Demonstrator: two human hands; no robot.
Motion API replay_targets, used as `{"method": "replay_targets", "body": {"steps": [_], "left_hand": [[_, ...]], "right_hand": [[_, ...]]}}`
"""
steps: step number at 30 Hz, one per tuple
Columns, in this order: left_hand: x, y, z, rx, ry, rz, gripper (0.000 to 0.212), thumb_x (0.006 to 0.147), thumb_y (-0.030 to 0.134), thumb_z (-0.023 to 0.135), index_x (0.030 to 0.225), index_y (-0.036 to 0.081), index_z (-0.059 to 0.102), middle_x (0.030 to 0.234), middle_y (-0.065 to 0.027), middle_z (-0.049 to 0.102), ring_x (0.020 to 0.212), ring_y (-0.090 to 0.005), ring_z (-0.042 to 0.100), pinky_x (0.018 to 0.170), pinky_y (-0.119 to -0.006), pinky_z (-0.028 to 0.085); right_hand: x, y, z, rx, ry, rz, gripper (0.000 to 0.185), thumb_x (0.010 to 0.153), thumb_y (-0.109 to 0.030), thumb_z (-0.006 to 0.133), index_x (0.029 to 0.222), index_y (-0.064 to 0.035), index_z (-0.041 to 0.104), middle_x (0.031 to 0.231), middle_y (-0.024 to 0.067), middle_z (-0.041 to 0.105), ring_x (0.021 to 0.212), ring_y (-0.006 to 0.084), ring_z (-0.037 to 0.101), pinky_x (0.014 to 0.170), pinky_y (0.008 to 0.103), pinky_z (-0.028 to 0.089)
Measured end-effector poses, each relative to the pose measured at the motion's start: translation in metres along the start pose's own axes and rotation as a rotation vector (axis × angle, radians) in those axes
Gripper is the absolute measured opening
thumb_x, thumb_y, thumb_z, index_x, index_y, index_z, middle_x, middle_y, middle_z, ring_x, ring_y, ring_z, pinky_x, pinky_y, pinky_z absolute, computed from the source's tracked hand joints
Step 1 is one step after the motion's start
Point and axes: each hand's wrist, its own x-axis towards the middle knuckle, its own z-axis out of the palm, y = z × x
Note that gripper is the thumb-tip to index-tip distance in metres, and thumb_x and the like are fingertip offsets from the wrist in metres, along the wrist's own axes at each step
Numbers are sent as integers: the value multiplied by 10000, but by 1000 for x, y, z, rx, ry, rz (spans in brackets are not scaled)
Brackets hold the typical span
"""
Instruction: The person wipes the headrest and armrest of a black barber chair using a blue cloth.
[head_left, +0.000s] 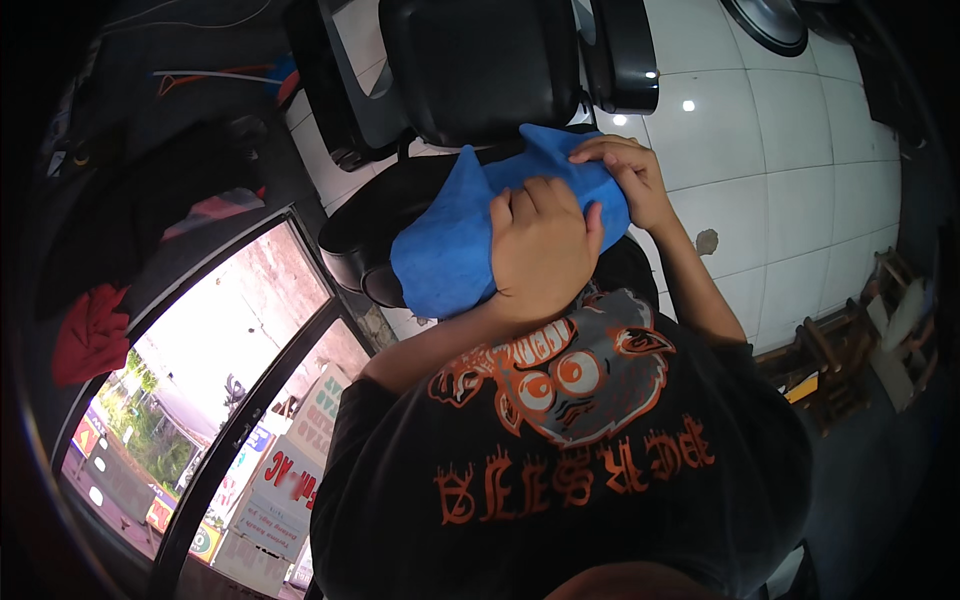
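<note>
A blue cloth (446, 232) is draped over the black padded backrest (360, 225) of a salon-style chair in front of me. My left hand (544, 247) lies on the middle of the cloth, back upward, its fingers curled into the fabric. At the cloth's right end, my right hand (634, 176) grips it with bent fingers and thumb. Two peaks of fabric stick up along the far side. Beyond the backrest is the chair's black seat (480, 67), between a left armrest (330, 82) and a right armrest (621, 56). The cloth hides part of the backrest.
White floor tiles (795, 195) extend to the right. A round metal-rimmed base (772, 26) stands at the far right. Wooden furniture (832, 352) is at the lower right. To my left are a glass door frame (247, 420) and a red cloth (94, 334).
</note>
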Motion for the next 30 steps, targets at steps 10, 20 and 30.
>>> {"method": "replay_targets", "body": {"steps": [10,20,30], "left_hand": [[4,1,6,-87,-75,-12,374,845,342,598,958,-15,581,904,-156,601,857,-293,599,920,-448,413],[-15,-99,-62,-567,-43,55,351,877,99,575,1218,17,587,1249,-199,568,1185,-351,540,1007,-394,405],[-56,-118,-35,-420,29,-147,341,895,221,565,1187,49,605,1213,-130,581,1111,-319,539,950,-406,387]], "right_hand": [[5,-75,10,-382,122,-342,252,859,-212,593,1032,-65,702,1078,76,694,1039,244,627,875,340,386],[-5,-66,37,-640,-45,-182,341,819,-321,649,1062,-84,678,1029,73,691,933,203,637,793,346,341],[36,40,-28,174,-366,404,381,991,-235,415,1095,-12,707,1141,106,685,1046,224,643,1014,305,430]]}}
